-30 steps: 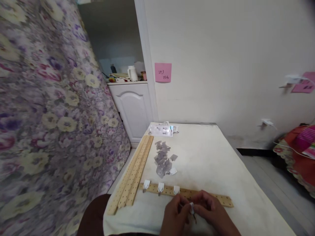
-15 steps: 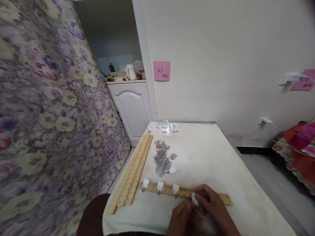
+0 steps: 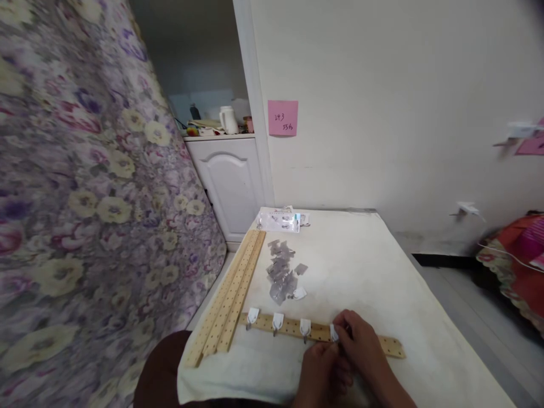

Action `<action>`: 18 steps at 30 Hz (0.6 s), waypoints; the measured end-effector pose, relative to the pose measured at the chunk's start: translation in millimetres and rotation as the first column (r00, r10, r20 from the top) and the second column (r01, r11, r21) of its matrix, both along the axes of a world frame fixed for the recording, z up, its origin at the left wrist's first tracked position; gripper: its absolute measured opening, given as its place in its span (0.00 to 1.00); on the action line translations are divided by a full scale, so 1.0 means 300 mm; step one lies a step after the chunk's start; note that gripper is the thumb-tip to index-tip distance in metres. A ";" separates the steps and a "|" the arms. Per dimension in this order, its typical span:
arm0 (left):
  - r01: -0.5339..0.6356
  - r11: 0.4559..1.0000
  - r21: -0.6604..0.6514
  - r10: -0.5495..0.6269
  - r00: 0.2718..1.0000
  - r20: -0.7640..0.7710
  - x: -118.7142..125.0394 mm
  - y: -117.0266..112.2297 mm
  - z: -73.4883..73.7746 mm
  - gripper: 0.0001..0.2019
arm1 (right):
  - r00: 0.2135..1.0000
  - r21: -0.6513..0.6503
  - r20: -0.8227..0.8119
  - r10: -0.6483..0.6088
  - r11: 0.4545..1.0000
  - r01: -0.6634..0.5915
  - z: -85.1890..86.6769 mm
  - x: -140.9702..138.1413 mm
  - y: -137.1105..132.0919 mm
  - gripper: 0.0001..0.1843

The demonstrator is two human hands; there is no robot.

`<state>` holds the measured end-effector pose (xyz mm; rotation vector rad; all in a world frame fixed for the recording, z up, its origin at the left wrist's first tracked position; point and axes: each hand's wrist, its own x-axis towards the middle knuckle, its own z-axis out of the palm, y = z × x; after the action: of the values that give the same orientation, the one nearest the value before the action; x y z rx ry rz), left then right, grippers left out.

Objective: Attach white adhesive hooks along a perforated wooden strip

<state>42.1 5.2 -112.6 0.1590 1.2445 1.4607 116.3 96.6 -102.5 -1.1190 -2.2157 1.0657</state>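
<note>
A perforated wooden strip lies crosswise near me, with three white adhesive hooks standing spaced along its left part. Farther right along it, my right hand has thumb and fingers closed on a fourth white hook, held against the strip. Just below, my left hand is curled, its closed fingertips at the hook's lower end. That metal end is hidden by the fingers. Beyond the strip, one loose white hook rests beside a pile of small hooks in clear grey wrapping.
Several perforated wooden strips lie lengthwise along the left edge of the cloth-covered table. Flat clear packaging sits at the far end. A flowered curtain hangs to the left, and my knee shows beside the table.
My hands have moved slightly up and away from me, bringing the fourth hook onto the strip. The view has shifted a little.
</note>
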 end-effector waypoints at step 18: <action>-0.062 0.997 -0.044 0.063 0.998 0.003 0.024 0.016 0.000 0.23 | 1.000 0.035 0.000 -0.022 0.999 0.022 -0.011 -0.009 -0.005 0.09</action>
<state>49.3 10.1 -112.5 0.0881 1.2873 1.4851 113.7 95.2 -105.7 -1.1261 -2.2084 1.0145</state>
